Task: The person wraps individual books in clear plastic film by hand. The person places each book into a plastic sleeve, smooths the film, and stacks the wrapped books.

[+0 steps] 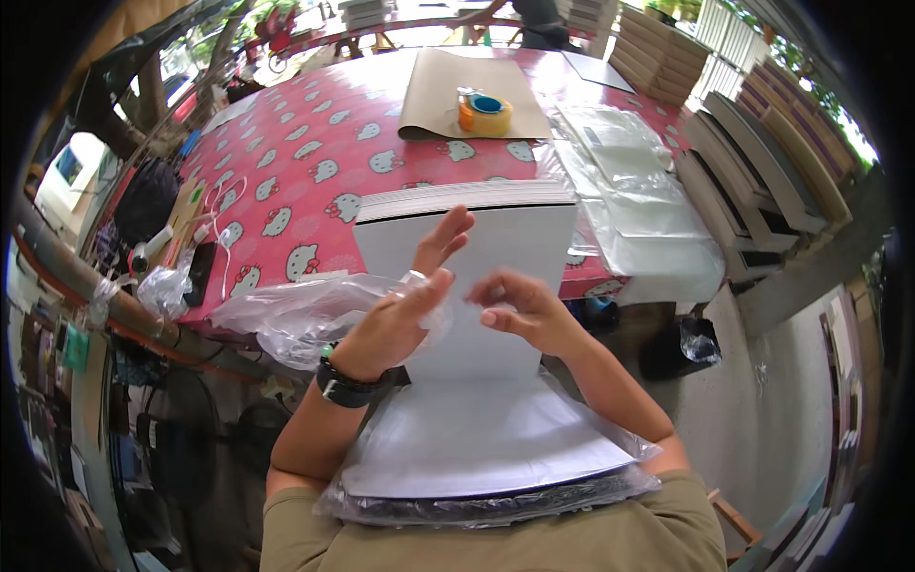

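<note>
My left hand (410,300), with a dark watch and a beaded bracelet at its wrist, is raised with fingers stretched out. Clear plastic film (315,310) spreads from beside it onto the table edge; whether it sticks to the fingers is hard to tell. To the right, my right hand (529,310) hovers with bent fingers, thumb apart, slightly blurred. Behind both hands a stack of white boards (477,248) stands upright at the table edge. Closer to my body, a white flat piece in a clear plastic bag (486,443) lies on my lap.
A pink patterned cloth (305,157) covers the table. On it are brown paper (429,91), a tape roll (486,112) and clear plastic bags (629,181). Stacked boxes (658,57) and leaning panels (753,172) stand right. A black bin (681,348) is below.
</note>
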### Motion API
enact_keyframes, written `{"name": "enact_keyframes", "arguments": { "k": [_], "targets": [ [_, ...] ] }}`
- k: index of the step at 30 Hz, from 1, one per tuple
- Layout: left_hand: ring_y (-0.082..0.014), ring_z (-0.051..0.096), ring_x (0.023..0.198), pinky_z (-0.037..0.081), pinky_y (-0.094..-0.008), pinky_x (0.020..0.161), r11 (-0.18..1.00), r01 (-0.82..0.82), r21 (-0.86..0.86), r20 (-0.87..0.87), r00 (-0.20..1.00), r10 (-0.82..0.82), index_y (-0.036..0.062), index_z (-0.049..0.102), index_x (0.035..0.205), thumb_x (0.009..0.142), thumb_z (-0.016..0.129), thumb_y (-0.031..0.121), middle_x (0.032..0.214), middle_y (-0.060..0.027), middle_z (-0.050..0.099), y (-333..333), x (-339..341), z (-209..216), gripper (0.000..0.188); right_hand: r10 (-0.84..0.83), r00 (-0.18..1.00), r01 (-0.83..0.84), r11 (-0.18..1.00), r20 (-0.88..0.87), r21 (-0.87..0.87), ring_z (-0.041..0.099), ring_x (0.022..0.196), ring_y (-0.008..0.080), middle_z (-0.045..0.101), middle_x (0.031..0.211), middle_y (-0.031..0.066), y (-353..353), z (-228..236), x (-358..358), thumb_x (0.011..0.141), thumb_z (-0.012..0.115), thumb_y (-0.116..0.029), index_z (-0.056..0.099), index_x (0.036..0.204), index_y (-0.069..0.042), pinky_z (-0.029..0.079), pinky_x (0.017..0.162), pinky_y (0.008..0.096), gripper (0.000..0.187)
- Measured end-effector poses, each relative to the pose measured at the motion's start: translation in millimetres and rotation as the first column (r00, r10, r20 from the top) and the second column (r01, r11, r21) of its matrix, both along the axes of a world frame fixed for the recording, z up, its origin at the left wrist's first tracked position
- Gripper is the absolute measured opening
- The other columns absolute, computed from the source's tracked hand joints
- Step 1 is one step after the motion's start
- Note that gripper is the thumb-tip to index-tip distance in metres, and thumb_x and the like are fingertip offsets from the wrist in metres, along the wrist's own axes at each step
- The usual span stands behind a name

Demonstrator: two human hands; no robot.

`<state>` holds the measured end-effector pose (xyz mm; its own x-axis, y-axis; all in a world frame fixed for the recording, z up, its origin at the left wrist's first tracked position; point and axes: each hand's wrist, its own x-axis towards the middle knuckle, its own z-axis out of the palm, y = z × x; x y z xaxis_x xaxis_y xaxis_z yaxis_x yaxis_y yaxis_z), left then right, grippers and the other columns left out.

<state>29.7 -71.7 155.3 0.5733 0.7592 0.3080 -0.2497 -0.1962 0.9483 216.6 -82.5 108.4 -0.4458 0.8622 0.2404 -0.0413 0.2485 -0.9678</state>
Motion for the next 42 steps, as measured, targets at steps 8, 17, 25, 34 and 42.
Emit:
{"name": "enact_keyframes", "arguments": {
  "k": [8, 17, 25, 34, 42],
  "targets": [
    [-0.0133, 0.051, 0.083, 0.039, -0.024, 0.075, 0.965, -0.189, 0.182, -0.193, 0.956, 0.223, 0.0032, 0.044, 0.119, 0.087, 0.047, 0.032, 0.1, -0.0106, 0.054, 2.1, 7.7, 0.1, 0.043, -0.295, 0.919, 0.291, 0.955, -0.261, -0.054, 0.044, 0.064, 0.0027, 0.052, 0.071, -0.0033, 0.0, 17.3, 0.4, 0.084, 0.054, -0.012, 0.054, 0.084, -0.002, 0.036, 0.057, 0.0177, 0.009],
    [-0.0014, 0.04, 0.053, 0.031, -0.0156, 0.05, 0.929, -0.191, -0.316, 0.287, 0.914, 0.286, 0.0026, 0.055, 0.071, 0.081, 0.06, 0.024, 0.059, 0.0055, 0.048, 6.3, 9.4, -35.1, 0.024, -0.509, 0.859, 0.479, 0.834, 0.049, 0.273, 0.035, 0.051, 0.005, 0.043, 0.056, -0.0037, -8.6, 11.1, -9.2, 0.085, 0.053, -0.014, 0.052, 0.078, -0.001, 0.03, 0.046, 0.02, 0.015],
    [0.0015, 0.032, 0.044, 0.022, -0.016, 0.038, 0.924, -0.271, -0.269, -0.008, 0.96, 0.279, 0.0016, 0.061, 0.082, 0.078, 0.063, 0.016, 0.057, 0.0071, 0.047, -2.5, 7.3, -33.0, 0.015, -0.099, 0.995, 0.101, 0.993, 0.032, -0.064, 0.038, 0.053, 0.0027, 0.047, 0.056, -0.0017, -8.5, 12.7, 3.4, 0.081, 0.058, -0.012, 0.053, 0.078, -0.001, 0.032, 0.046, 0.0188, 0.012],
    [-0.0007, 0.035, 0.052, 0.027, -0.0164, 0.047, 0.948, -0.184, -0.259, 0.152, 0.962, 0.228, 0.0026, 0.059, 0.08, 0.079, 0.062, 0.017, 0.061, 0.0059, 0.044, -10.9, 3.6, -36.5, 0.015, -0.263, 0.965, 0.263, 0.964, 0.008, -0.04, 0.039, 0.046, 0.0062, 0.046, 0.051, 0.001, -9.5, 13.9, 9.1, 0.077, 0.061, -0.011, 0.057, 0.078, -0.001, 0.033, 0.043, 0.021, 0.01],
    [0.0008, 0.034, 0.049, 0.025, -0.0149, 0.043, 0.944, -0.247, -0.219, -0.133, 0.966, 0.222, 0.0017, 0.06, 0.092, 0.074, 0.067, 0.014, 0.056, 0.0073, 0.043, -13.1, -5.0, -21.4, 0.022, -0.192, 0.917, 0.092, 0.954, 0.349, 0.285, 0.048, 0.045, 0.0151, 0.055, 0.057, 0.0089, -16.7, 28.4, 13.7, 0.078, 0.06, -0.015, 0.061, 0.081, -0.003, 0.039, 0.047, 0.0243, 0.012]
  ]
}}
